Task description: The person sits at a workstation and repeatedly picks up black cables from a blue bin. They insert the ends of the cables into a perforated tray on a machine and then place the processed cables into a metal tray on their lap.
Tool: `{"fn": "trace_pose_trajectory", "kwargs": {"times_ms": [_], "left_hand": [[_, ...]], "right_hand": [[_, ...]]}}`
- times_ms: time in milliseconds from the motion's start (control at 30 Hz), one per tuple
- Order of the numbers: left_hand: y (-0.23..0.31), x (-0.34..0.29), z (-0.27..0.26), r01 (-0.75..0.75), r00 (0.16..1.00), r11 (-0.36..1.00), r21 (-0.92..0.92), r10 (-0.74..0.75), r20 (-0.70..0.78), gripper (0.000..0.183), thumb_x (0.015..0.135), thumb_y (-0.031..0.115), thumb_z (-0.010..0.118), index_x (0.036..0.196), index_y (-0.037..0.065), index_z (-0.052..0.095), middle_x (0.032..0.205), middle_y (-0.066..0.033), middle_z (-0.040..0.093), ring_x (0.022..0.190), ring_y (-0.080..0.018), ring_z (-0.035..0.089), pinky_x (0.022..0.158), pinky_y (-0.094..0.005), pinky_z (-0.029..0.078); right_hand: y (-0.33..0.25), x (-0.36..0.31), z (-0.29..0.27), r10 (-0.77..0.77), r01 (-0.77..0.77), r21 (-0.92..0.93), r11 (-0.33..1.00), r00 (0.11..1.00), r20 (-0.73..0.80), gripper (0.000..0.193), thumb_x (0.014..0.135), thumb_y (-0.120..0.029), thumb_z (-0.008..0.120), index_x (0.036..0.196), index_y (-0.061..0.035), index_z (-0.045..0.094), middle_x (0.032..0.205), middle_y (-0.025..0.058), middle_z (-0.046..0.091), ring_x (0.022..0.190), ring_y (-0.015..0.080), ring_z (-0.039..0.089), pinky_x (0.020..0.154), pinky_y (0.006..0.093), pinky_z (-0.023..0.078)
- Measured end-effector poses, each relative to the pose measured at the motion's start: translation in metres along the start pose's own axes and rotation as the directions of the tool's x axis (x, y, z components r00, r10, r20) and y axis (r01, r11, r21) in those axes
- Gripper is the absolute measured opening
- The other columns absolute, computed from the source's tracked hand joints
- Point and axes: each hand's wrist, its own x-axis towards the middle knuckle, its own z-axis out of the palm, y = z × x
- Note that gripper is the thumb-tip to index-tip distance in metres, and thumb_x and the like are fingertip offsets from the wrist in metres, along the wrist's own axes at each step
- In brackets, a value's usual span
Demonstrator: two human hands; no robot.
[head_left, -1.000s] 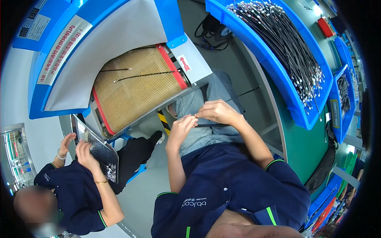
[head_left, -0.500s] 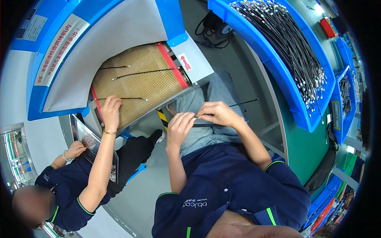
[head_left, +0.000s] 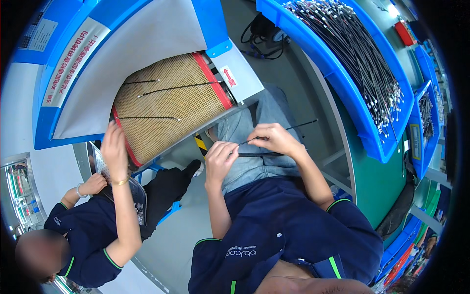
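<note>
My left hand point(head_left: 221, 159) and my right hand point(head_left: 273, 139) are close together above my lap. Both pinch a thin black cable point(head_left: 306, 123). A short stretch of it spans the gap between my fingertips, and its far end sticks out to the right past my right hand. Below, a straight black strip point(head_left: 260, 155) runs rightward from beside my left fingers over my jeans; whether my left hand grips it I cannot tell.
Ahead, a mesh conveyor belt point(head_left: 169, 103) with red edges carries black cables point(head_left: 178, 88). At left, a co-worker's hand point(head_left: 115, 152) hovers by the belt's edge, the other near a tray point(head_left: 138, 203). A blue bin point(head_left: 374, 142) of black cables stands at right on a green-topped table point(head_left: 377, 196).
My hands have barely shifted; slightly more cable shows between my fingertips. The co-worker's hand has moved left and back, away from the nearest cable on the belt.
</note>
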Motion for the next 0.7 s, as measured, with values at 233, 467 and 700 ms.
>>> {"fn": "trace_pose_trajectory", "kwargs": {"times_ms": [233,467,700], "left_hand": [[-0.003,0.000,0.004,-0.017,1.000,1.000,-0.008,0.018,0.008,0.017,0.068,-0.001,0.071,0.083,0.003,0.064,0.080,-0.0076,0.065,0.075,-0.0242,0.063,0.066,-0.0343,0.051],[-0.016,-0.011,-0.012,0.078,0.997,0.994,0.077,-0.079,0.004,0.012,0.072,0.001,0.070,0.083,0.003,0.064,0.079,-0.0085,0.064,0.077,-0.0256,0.062,0.067,-0.0354,0.049],[-0.040,-0.034,-0.049,0.267,0.960,0.956,0.119,-0.253,-0.123,0.010,0.076,-0.002,0.067,0.084,0.000,0.061,0.081,-0.0118,0.063,0.077,-0.0281,0.060,0.068,-0.0350,0.047]], "right_hand": [[0.000,-0.001,0.000,-0.028,0.028,-0.018,0.999,1.000,-0.002,0.012,0.080,-0.012,0.070,0.087,-0.0023,0.069,0.081,0.0107,0.065,0.072,0.0264,0.064,0.064,0.0337,0.051],[0.000,-0.003,-0.009,0.045,-0.040,-0.070,0.997,0.996,0.079,0.015,0.081,-0.015,0.067,0.092,-0.0045,0.067,0.087,0.0117,0.066,0.079,0.0315,0.064,0.070,0.0391,0.050],[0.015,-0.032,-0.066,0.264,-0.249,-0.304,0.920,0.965,0.006,0.015,0.078,-0.013,0.068,0.091,-0.0059,0.065,0.085,0.0108,0.065,0.079,0.0291,0.065,0.070,0.0389,0.051]]}}
